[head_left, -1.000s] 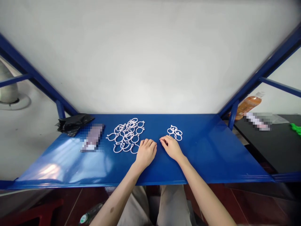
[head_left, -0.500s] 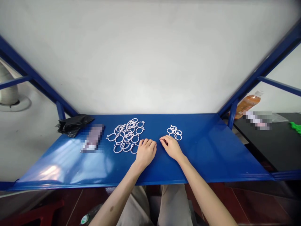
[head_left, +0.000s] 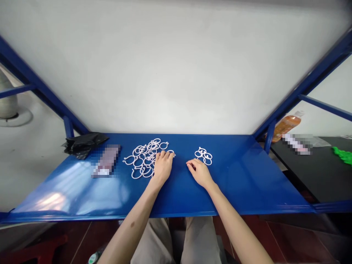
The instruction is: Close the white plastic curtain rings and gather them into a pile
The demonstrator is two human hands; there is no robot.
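Observation:
A loose pile of several white plastic rings [head_left: 144,158] lies on the blue metal table [head_left: 233,183], left of centre. My left hand [head_left: 162,165] rests on the pile's right edge, fingers stretched flat over a ring. A smaller cluster of white rings [head_left: 204,156] lies to the right. My right hand [head_left: 199,172] lies on the table just in front of that cluster, fingers loosely curled and touching the surface, nothing visibly in it.
A pixelated flat object [head_left: 106,165] lies left of the pile, and a crumpled black bag [head_left: 82,145] sits at the back left corner. Blue frame struts rise at both sides. Beyond the right strut are an orange bottle [head_left: 287,124] and a dark table [head_left: 316,168].
My left hand has slid forward and left onto the right edge of the large ring pile. My right hand has stayed in place.

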